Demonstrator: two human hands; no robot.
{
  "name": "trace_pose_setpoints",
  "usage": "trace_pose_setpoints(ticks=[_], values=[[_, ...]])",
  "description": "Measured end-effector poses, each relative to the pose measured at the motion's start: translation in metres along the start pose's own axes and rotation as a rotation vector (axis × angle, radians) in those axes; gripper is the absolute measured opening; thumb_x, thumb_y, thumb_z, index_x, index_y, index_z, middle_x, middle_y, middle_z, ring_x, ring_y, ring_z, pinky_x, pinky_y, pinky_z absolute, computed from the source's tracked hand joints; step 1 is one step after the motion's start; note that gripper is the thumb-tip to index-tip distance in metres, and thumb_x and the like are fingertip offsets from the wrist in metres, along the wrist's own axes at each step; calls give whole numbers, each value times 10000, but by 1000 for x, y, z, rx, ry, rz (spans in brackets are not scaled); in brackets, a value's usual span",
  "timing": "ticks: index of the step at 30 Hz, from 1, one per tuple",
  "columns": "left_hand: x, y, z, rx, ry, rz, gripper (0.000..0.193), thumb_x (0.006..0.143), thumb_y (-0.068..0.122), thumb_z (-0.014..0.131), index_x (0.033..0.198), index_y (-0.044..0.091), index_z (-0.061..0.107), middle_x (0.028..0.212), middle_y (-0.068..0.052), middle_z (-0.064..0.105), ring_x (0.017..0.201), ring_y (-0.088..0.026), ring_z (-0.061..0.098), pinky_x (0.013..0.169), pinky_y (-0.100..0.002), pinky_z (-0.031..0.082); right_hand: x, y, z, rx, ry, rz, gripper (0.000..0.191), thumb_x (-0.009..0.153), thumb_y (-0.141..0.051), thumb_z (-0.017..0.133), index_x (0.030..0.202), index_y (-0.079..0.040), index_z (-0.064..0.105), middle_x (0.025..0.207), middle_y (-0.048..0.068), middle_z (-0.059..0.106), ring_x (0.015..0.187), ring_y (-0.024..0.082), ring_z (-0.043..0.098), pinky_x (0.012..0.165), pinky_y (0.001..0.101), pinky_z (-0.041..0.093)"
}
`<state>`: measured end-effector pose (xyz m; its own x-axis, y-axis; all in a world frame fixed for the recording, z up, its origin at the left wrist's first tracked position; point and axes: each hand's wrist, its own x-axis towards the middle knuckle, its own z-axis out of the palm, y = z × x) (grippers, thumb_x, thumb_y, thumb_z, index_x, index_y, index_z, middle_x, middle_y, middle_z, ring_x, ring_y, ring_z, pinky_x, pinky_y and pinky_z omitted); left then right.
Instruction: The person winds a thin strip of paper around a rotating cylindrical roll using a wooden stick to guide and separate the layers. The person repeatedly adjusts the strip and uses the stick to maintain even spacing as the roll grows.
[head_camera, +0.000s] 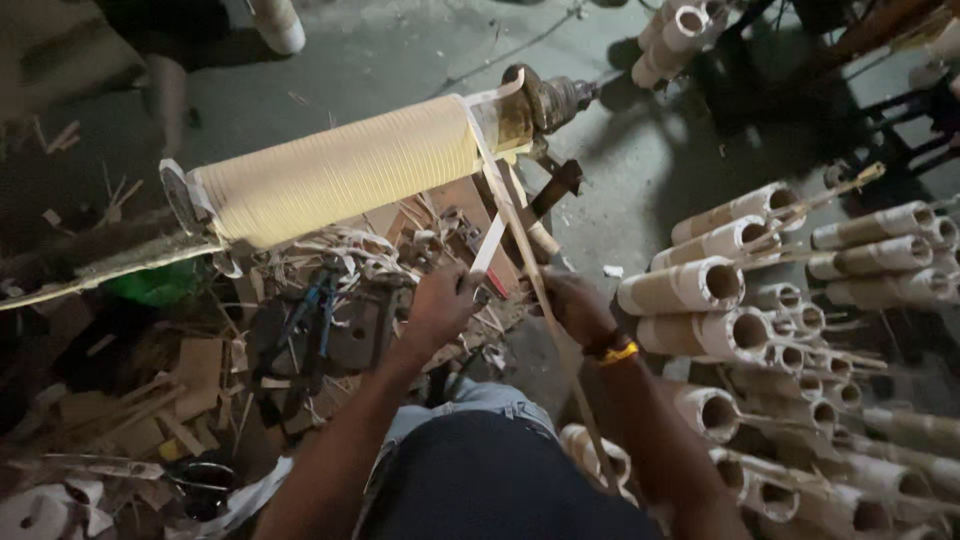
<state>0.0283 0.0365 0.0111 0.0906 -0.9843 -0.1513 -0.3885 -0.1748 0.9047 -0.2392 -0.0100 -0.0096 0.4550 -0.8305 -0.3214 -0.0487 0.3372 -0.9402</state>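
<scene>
A large cream ribbed cylinder (345, 170) sits on a horizontal spindle with a metal chuck (555, 98) at its right end. A long tan strip (515, 225) runs from the cylinder's right end down past my knee. My right hand (575, 305), with an orange and black wristband, is closed around this strip. My left hand (440, 300) grips a short white flat piece (490, 243) that points up toward the strip. Both hands are just below the cylinder's right end, close together.
Several wound cardboard tubes (700, 285) are stacked on their sides at the right. Wood scraps, shavings and cardboard pieces (330, 270) litter the floor on the left under the cylinder. Another person's leg (170, 95) and shoe stand at the top left. More tubes (675, 35) lie at the top.
</scene>
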Motion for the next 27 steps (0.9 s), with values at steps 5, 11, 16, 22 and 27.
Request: trace_pose_setpoints(ticks=[5,11,16,22,27], values=[[-7,35,-8,-64,-44,-50,273,938,273,668,848,15,675,620,-171,655,524,-258,674,498,-436,498,2,-36,8,-493,296,28,304,944,-242,654,1022,17,793,777,54,727,659,132,628,601,281,512],[-5,75,17,65,8,130,244,973,224,632,863,11,677,671,-197,657,554,-311,625,560,-461,498,19,-34,-19,192,97,25,334,968,-266,615,1068,22,754,950,109,770,818,177,710,712,278,557],[-4,96,43,88,14,162,212,962,182,642,903,-22,645,710,-259,661,643,-410,665,609,-505,524,32,-7,0,32,167,-589,300,911,-160,664,1111,52,735,1087,150,740,1009,231,672,878,326,545],[-7,113,73,337,-119,333,171,925,156,573,881,0,625,747,-214,686,687,-390,689,638,-513,558,36,-9,12,14,224,-485,313,965,-203,617,1141,44,694,1038,127,725,959,216,666,849,336,551],[-8,134,83,470,-410,305,245,890,202,602,949,-35,609,746,-208,675,629,-371,684,566,-497,551,37,-6,22,115,291,-399,327,1010,-239,579,1166,37,659,997,108,712,917,203,662,825,344,555]])
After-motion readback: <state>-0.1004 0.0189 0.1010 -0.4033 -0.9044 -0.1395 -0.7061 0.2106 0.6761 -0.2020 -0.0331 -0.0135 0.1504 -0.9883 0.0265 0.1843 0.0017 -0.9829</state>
